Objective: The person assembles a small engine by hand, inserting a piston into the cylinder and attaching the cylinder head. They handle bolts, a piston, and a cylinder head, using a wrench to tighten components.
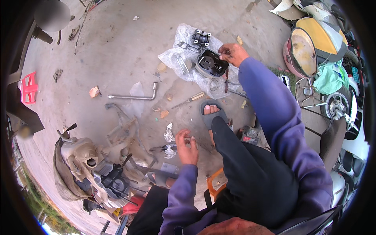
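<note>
My right hand (234, 55) reaches out to the far right corner of a squarish metal container (200, 71). Its fingers are pinched together at the rim; whatever they grip is hidden. Inside the container lie dark, wet-looking parts, among them a toothed sprocket (207, 61). A clear plastic sheet (172, 55) lies under the container, and a black and silver engine part (201, 38) rests on it just beyond. Nearer to me, my left hand (187, 147) hangs over the ground with its fingers slightly bent and apart, nothing in it. Crumpled foil (169, 132) lies beside it.
An L-shaped socket wrench (135, 97) and a wooden-handled screwdriver (190, 99) lie on the ground. To the left stands an engine (84, 154). A red plastic stool (28, 88) is at the far left. Scooter panels (301, 51) and a wheel (337, 103) fill the right side.
</note>
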`<act>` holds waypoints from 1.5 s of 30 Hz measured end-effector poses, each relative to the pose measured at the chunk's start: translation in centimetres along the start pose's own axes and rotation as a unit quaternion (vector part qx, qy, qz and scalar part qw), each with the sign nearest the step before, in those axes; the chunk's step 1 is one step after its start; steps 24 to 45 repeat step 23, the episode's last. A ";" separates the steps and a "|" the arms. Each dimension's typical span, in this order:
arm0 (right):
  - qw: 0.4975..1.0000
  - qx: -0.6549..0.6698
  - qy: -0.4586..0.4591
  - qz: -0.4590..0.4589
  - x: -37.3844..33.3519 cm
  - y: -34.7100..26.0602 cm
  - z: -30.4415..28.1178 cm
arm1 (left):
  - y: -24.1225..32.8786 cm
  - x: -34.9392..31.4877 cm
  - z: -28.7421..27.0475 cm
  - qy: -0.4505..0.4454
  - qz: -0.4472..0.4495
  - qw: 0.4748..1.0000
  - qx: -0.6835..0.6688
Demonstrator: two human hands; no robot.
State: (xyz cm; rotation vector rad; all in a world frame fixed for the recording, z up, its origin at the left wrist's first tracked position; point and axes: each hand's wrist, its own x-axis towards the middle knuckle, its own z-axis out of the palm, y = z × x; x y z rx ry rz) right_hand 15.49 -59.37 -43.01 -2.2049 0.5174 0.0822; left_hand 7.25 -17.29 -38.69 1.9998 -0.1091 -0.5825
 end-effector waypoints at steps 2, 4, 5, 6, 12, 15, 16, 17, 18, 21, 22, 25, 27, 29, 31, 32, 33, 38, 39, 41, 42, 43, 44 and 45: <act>1.000 -0.027 0.009 -0.005 -1.5 -0.4 0.1 | 0.0 0.2 0.2 0.000 0.011 1.000 0.020; 0.998 -0.055 0.022 -0.021 -2.6 -0.9 0.2 | 0.0 0.3 0.4 0.000 0.017 1.000 0.026; 0.998 -0.065 0.021 -0.014 -2.8 -1.0 0.4 | 0.1 0.3 0.5 0.000 0.016 1.000 0.022; 0.996 -0.079 0.024 -0.030 -2.9 -1.2 0.6 | 0.1 0.4 0.6 0.000 0.016 1.000 0.018; 0.971 -0.183 0.072 -0.137 -2.2 -1.5 2.2 | 0.5 0.6 0.8 -0.012 0.001 1.000 0.006; 0.969 -0.193 0.102 -0.117 -1.4 -2.3 4.3 | 0.7 0.6 0.8 -0.009 -0.002 1.000 0.007; 0.968 -0.199 0.112 -0.108 -1.2 -2.6 4.9 | 0.7 0.5 0.8 -0.009 0.000 1.000 0.008; 0.966 -0.205 0.123 -0.098 -1.0 -2.8 5.4 | 0.7 0.5 0.8 -0.009 0.002 1.000 0.010; 0.964 -0.211 0.135 -0.089 -0.8 -3.0 5.7 | 0.6 0.5 0.9 -0.009 0.004 1.000 0.011; 0.958 -0.240 0.140 -0.074 -0.3 -3.4 6.6 | 0.2 0.4 0.9 -0.012 0.002 1.000 0.002; 0.955 -0.250 0.142 -0.069 -0.1 -3.4 6.9 | 0.2 0.4 0.9 -0.013 0.001 1.000 0.001; 0.952 -0.257 0.147 -0.072 0.0 -3.4 7.0 | 0.2 0.4 0.9 -0.013 0.001 1.000 0.000; 0.952 -0.257 0.147 -0.072 0.0 -3.4 7.0 | 0.2 0.4 0.9 -0.013 0.001 1.000 0.000; 0.952 -0.257 0.147 -0.072 0.0 -3.4 7.0 | 0.2 0.4 0.9 -0.013 0.001 1.000 0.000; 0.952 -0.257 0.147 -0.072 0.0 -3.4 7.0 | 0.2 0.4 0.9 -0.013 0.001 1.000 0.000; 0.952 -0.257 0.147 -0.072 0.0 -3.4 7.0 | 0.2 0.4 0.9 -0.013 0.001 1.000 0.000; 0.952 -0.257 0.147 -0.072 0.0 -3.4 7.0 | 0.2 0.4 0.9 -0.013 0.001 1.000 0.000; 0.952 -0.257 0.147 -0.072 0.0 -3.4 7.0 | 0.2 0.4 0.9 -0.013 0.001 1.000 0.000; 0.952 -0.257 0.147 -0.072 0.0 -3.4 7.0 | 0.2 0.4 0.9 -0.013 0.001 1.000 0.000; 0.952 -0.257 0.147 -0.072 0.0 -3.4 7.0 | 0.2 0.4 0.9 -0.013 0.001 1.000 0.000; 0.952 -0.257 0.147 -0.072 0.0 -3.4 7.0 | 0.2 0.4 0.9 -0.013 0.001 1.000 0.000; 0.952 -0.257 0.147 -0.072 0.0 -3.4 7.0 | 0.2 0.4 0.9 -0.013 0.001 1.000 0.000; 0.952 -0.257 0.147 -0.072 0.0 -3.4 7.0 | 0.2 0.4 0.9 -0.013 0.001 1.000 0.000; 0.952 -0.257 0.147 -0.072 0.0 -3.4 7.0 | 0.2 0.4 0.9 -0.013 0.001 1.000 0.000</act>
